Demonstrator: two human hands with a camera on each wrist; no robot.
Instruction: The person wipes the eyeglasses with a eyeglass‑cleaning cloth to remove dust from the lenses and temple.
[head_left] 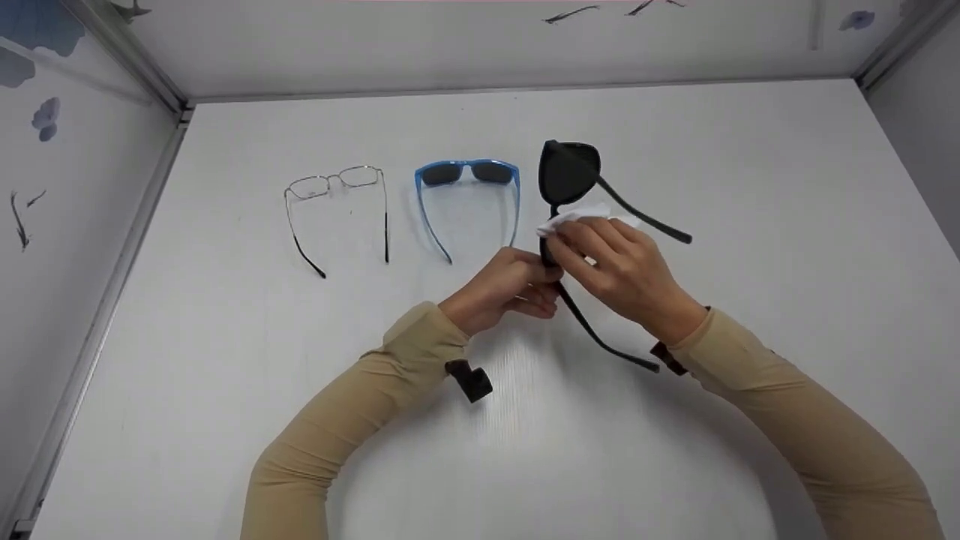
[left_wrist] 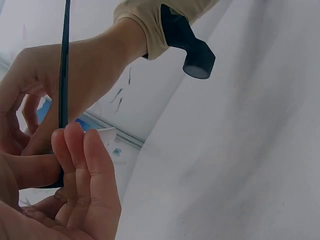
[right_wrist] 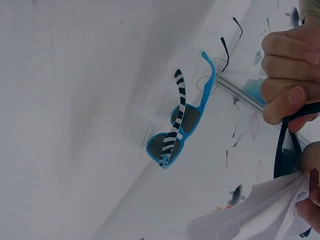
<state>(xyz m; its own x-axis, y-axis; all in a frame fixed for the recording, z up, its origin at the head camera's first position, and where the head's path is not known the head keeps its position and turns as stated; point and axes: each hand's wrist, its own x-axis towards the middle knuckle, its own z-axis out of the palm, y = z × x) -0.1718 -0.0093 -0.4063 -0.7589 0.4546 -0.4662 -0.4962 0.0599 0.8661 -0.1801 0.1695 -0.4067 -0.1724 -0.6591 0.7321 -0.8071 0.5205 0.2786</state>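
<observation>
Black sunglasses (head_left: 568,176) are held up over the table, turned so one lens is above the other and both arms stretch to the right. My left hand (head_left: 504,289) pinches them at the lower end, near the hinge. In the left wrist view, one black arm (left_wrist: 64,70) of the sunglasses rises past the fingertips. My right hand (head_left: 626,262) holds a white cloth (head_left: 585,215) against the lower lens, which hand and cloth mostly hide. The cloth (right_wrist: 250,210) hangs in loose folds in the right wrist view.
Left of the hands lie blue-framed sunglasses (head_left: 493,172) with dark lenses, arms unfolded; one arm (right_wrist: 172,135) shows black-and-white stripes. Farther left are thin metal-framed eyeglasses (head_left: 386,232), also unfolded. White panels (head_left: 450,52) wall the table at the back and sides.
</observation>
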